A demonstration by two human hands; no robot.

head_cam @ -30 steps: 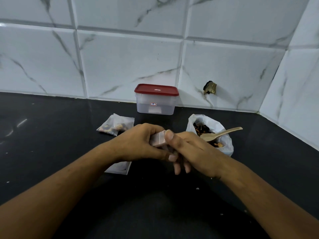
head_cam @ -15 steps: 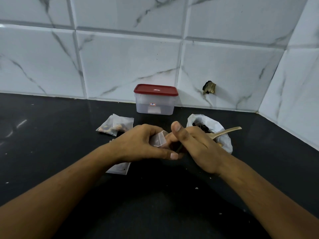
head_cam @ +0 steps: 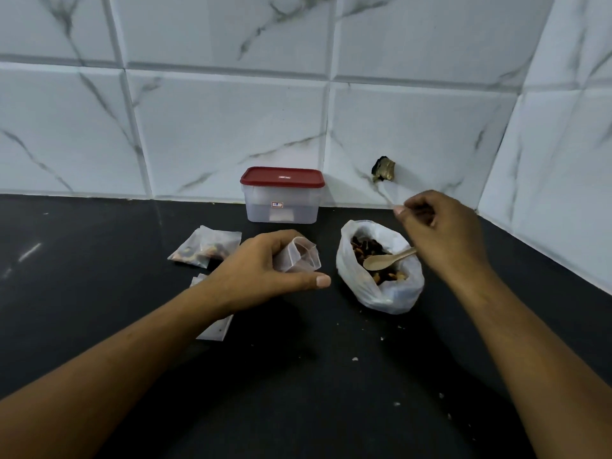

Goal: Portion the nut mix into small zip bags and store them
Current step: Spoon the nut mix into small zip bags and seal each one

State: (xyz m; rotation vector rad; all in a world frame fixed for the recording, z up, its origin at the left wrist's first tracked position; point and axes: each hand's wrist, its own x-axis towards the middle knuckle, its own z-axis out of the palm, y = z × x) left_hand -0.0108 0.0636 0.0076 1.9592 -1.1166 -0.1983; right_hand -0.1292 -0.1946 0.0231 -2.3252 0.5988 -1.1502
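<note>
1. The left hand (head_cam: 265,273) grasps a small zip bag (head_cam: 298,258) between its curled fingers and thumb, with the bag's mouth gaping toward 2 o'clock; the bag looks empty.
2. At 3 o'clock from that hand, a white plastic bag (head_cam: 374,293) sits open on the black table (head_cam: 99,293) with the nut mix (head_cam: 367,248) inside.
3. A wooden spoon (head_cam: 377,262) lies bowl-up on the nuts, and its handle runs toward 2 o'clock and disappears behind the right hand (head_cam: 443,233).
4. The right hand hovers over the bag's far edge with its fingers curled. I cannot tell whether it grips the spoon.
5. Filled zip bags (head_cam: 205,248) lie at 10 o'clock from the left hand.
6. Flat bags (head_cam: 213,329) lie under the left wrist, at 7 o'clock.
7. A red-lidded container (head_cam: 281,207) stands closed against the wall at 12 o'clock.
</note>
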